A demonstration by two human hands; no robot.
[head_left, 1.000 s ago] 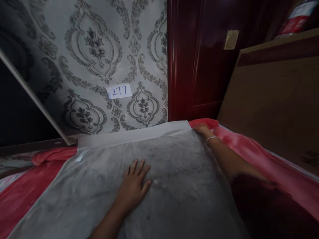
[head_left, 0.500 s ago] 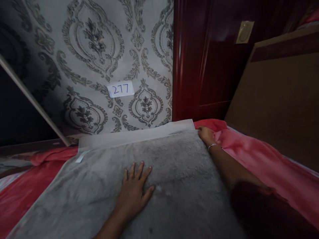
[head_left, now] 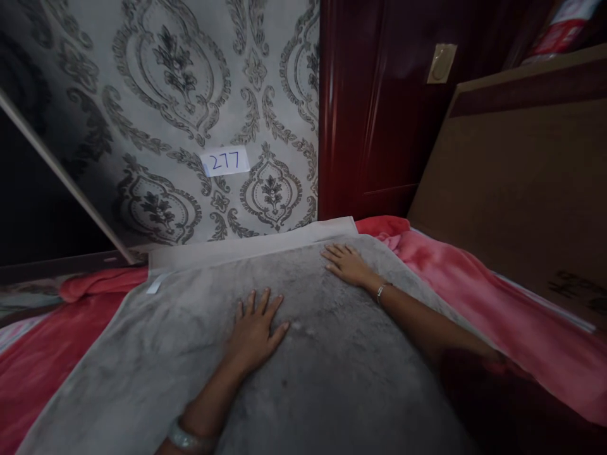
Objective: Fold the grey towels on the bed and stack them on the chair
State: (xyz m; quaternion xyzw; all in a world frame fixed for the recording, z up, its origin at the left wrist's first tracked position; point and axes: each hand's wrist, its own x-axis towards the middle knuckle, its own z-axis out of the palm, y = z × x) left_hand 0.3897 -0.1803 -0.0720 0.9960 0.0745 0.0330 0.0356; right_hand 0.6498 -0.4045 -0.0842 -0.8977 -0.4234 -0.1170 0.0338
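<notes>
A grey plush blanket (head_left: 303, 354) lies spread out in front of me, with a small white tag (head_left: 155, 284) near its far left corner. Flat on its middle rests my left hand (head_left: 256, 332), fingers spread. My right hand (head_left: 348, 262) lies on the blanket close to its far right corner, fingers stretched out and holding nothing. Past the blanket's far edge shows a strip of white cloth (head_left: 237, 248) against the wall. Red and pink bedding (head_left: 455, 284) sticks out beneath the blanket on both sides.
Patterned grey wallpaper with a paper label reading 277 (head_left: 224, 161) rises behind the blanket. A dark red wood panel (head_left: 374, 114) and a large cardboard box (head_left: 516, 177) stand at the right. A dark panel with a light edge (head_left: 52, 196) leans at the left.
My right hand has let go of the blanket's far right corner and moved left onto its surface, opening flat. My left hand still lies spread on the blanket. The view has shifted slightly.
</notes>
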